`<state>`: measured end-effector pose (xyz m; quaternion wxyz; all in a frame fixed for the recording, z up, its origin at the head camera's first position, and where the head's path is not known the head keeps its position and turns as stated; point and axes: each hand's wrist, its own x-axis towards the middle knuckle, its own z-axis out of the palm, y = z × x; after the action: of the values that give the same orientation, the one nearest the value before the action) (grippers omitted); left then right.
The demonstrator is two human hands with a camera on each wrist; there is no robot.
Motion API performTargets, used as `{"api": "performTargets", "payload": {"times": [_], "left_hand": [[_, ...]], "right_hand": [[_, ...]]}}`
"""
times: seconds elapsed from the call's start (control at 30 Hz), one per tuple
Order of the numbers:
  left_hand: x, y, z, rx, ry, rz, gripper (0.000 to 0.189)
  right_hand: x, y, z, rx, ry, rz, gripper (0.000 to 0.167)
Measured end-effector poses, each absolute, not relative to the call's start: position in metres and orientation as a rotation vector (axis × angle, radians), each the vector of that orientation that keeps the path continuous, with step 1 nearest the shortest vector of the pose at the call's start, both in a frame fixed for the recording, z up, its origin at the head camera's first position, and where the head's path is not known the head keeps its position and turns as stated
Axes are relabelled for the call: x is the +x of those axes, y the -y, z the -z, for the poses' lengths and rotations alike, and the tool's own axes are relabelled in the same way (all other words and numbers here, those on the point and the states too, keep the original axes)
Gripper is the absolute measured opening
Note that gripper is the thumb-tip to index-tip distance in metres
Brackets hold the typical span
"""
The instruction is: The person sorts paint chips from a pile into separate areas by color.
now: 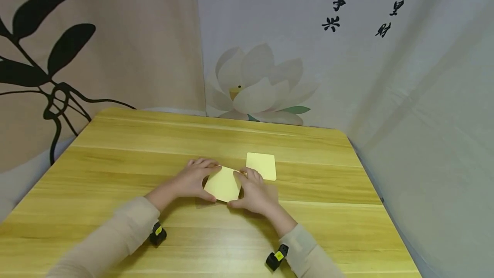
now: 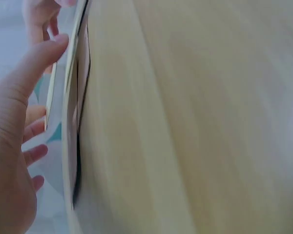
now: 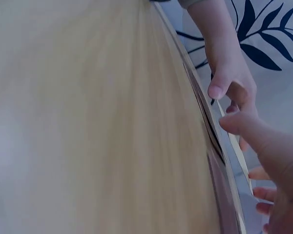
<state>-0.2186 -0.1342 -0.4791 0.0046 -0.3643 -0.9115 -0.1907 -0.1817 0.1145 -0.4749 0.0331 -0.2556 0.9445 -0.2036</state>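
Observation:
A pale yellow square card (image 1: 223,185) is held slightly tilted above the table between both hands. My left hand (image 1: 196,179) grips its left side, thumb at the near corner and fingers at the far one. On the right side, my right hand (image 1: 254,193) holds it the same way. Both wrist views show the card edge-on as a thin strip (image 2: 51,95), apart from the tabletop. A second pale yellow square (image 1: 261,165) lies flat just beyond the right hand. Under the hands lies a thin brownish, see-through-looking sheet (image 1: 272,191), mostly hidden.
The wood-grain table (image 1: 162,140) reaches back to a curtain (image 1: 270,25) printed with a flower and characters. Another hanging cloth (image 1: 146,33) with dark leaves stands at the left. Black wrist cameras are strapped at both cuffs.

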Motion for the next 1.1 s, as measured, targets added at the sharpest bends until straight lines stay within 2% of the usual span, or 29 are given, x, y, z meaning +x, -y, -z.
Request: {"api": "performTargets", "payload": {"times": [0.4, 1.1], "left_hand": [[-0.224, 0.085, 0.482, -1.021, 2.889, 0.515, 0.103], [-0.248, 0.03, 0.476, -0.878, 2.945, 0.54, 0.102]], "right_hand": [[-0.202, -0.161, 0.473, -0.881, -2.879, 0.642, 0.094], [-0.248, -0.213, 0.462, -0.839, -2.76, 0.682, 0.093]]}}
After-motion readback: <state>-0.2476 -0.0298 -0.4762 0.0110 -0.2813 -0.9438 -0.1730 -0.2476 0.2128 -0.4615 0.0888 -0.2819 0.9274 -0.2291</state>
